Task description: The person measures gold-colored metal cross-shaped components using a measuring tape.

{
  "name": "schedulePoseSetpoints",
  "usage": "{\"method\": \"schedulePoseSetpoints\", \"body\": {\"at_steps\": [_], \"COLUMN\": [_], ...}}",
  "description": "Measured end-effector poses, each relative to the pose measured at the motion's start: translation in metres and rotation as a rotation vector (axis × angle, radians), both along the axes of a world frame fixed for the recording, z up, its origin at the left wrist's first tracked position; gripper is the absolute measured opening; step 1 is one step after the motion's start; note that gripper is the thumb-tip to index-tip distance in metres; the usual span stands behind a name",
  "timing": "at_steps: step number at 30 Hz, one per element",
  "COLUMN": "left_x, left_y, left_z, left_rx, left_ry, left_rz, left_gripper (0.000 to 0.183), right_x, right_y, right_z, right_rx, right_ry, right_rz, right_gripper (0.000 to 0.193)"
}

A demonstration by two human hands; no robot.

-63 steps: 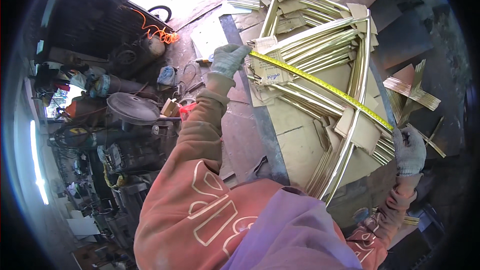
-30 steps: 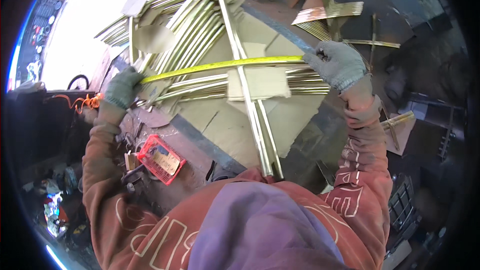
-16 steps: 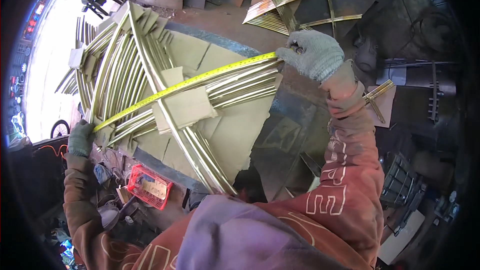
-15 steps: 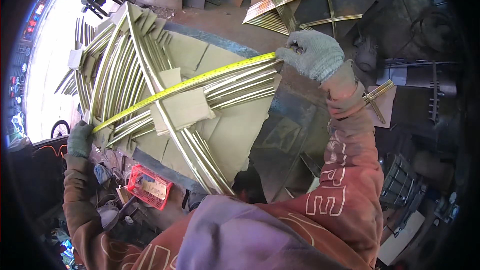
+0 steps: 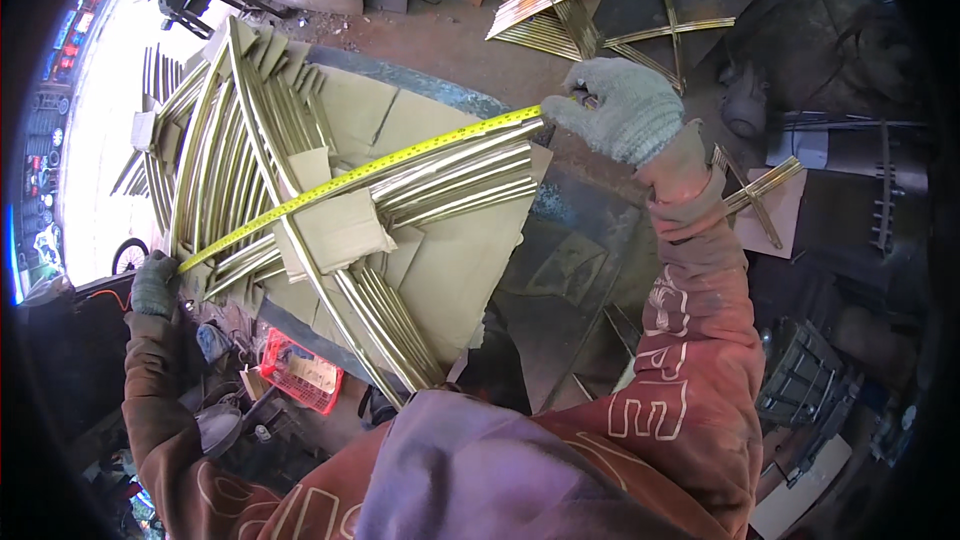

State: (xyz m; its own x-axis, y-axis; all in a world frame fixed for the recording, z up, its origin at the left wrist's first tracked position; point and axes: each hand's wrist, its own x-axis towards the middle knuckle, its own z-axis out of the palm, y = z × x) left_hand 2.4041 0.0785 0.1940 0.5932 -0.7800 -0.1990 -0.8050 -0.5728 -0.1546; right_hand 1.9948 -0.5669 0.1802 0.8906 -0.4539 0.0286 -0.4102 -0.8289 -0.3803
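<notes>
A yellow tape measure [image 5: 362, 172] is stretched along the top of a crossed, gold-coloured metal frame [image 5: 470, 155]. At its far left end my gloved left hand [image 5: 153, 285] is closed on the tape. My right hand [image 5: 628, 112], in a grey knit glove, is closed round the other end of the tape, just past the bar ends; the tape's case is mostly hidden in it. Several such frames lie stacked on a cardboard-covered table [image 5: 460, 270]. Small cardboard pieces [image 5: 340, 230] sit between the layers where the bars cross.
More gold bars [image 5: 565, 0] lie crossed on the floor at the far right, and another small cross [image 5: 765, 190] rests on cardboard. A red plastic basket [image 5: 300, 372] stands by the table's near left edge. Metal parts [image 5: 810, 370] crowd the right side.
The table and stacked frames appear slightly farther left in the picture, as the view has shifted. Both hands keep hold of the stretched tape.
</notes>
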Motion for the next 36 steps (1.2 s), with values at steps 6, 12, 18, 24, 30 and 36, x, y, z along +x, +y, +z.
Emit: {"method": "schedulePoseSetpoints", "body": {"at_steps": [6, 12, 18, 24, 30, 36], "left_x": [-0.001, -0.001, -0.005, -0.004, -0.004, -0.002], "left_y": [0.001, -0.002, -0.01, -0.009, -0.006, -0.006], "left_z": [0.0, 0.001, 0.003, 0.001, -0.001, -0.002], "left_rx": [-0.008, 0.055, 0.116, 0.092, 0.075, 0.067], "left_ry": [0.017, -0.006, -0.032, -0.027, -0.045, -0.027], "left_rz": [-0.002, -0.005, 0.054, 0.062, 0.05, 0.074], "left_gripper": [0.018, 0.018, 0.017, 0.017, 0.018, 0.019], "right_x": [0.0, 0.0, 0.001, -0.001, -0.001, -0.002], "right_y": [-0.002, -0.003, -0.001, 0.0, 0.001, 0.0], "right_z": [-0.003, -0.008, -0.005, -0.006, -0.004, -0.007], "right_rx": [-0.013, -0.046, -0.005, -0.029, -0.038, -0.025], "right_ry": [-0.037, -0.063, -0.035, -0.04, -0.01, -0.044], "right_rz": [0.015, 0.037, 0.016, 0.023, 0.017, 0.023], "right_gripper": [0.044, 0.045, 0.044, 0.044, 0.044, 0.044]}}
